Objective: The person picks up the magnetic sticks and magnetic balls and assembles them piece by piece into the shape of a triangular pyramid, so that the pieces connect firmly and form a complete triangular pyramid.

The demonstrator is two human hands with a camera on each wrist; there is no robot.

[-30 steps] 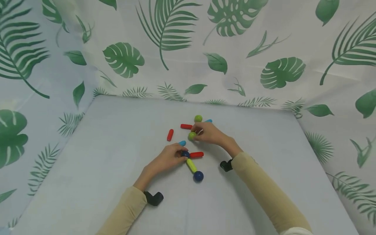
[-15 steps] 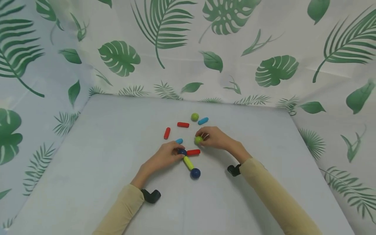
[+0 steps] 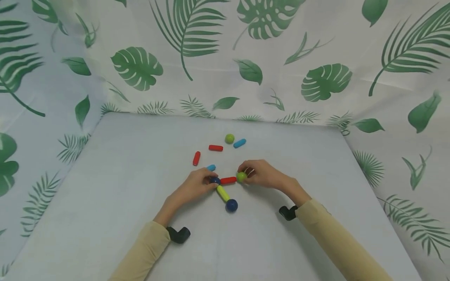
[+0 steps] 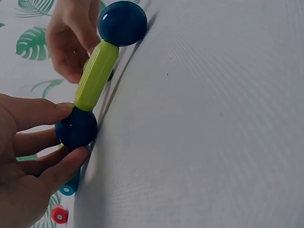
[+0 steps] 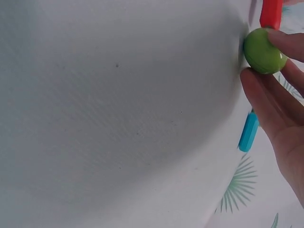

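Note:
My left hand (image 3: pixel 195 184) pinches a dark blue ball (image 4: pixel 77 128) between thumb and fingers. A yellow-green rod (image 4: pixel 97 76) joins that ball to a second dark blue ball (image 3: pixel 231 205) nearer the front. From the held blue ball a red rod (image 3: pixel 228 180) points right. My right hand (image 3: pixel 264 174) grips a green ball (image 5: pixel 264 51) right at the free end of the red rod. In the right wrist view, the ball meets the rod's end. Just beyond the left fingers lies a blue rod (image 3: pixel 211 168), partly hidden by them.
Farther back on the white table (image 3: pixel 147 148) lie two loose red rods (image 3: pixel 216 148), a second green ball (image 3: pixel 229 138) and a light blue rod (image 3: pixel 240 143). Leaf-patterned cloth (image 3: pixel 211 70) rises behind and at both sides. Black wrist-worn pieces (image 3: pixel 179 235) hang beneath both sleeves.
My right hand has brought the green ball forward from near the back pieces to the red rod's end. The left hand keeps its hold on the blue ball. The head view has shifted slightly.

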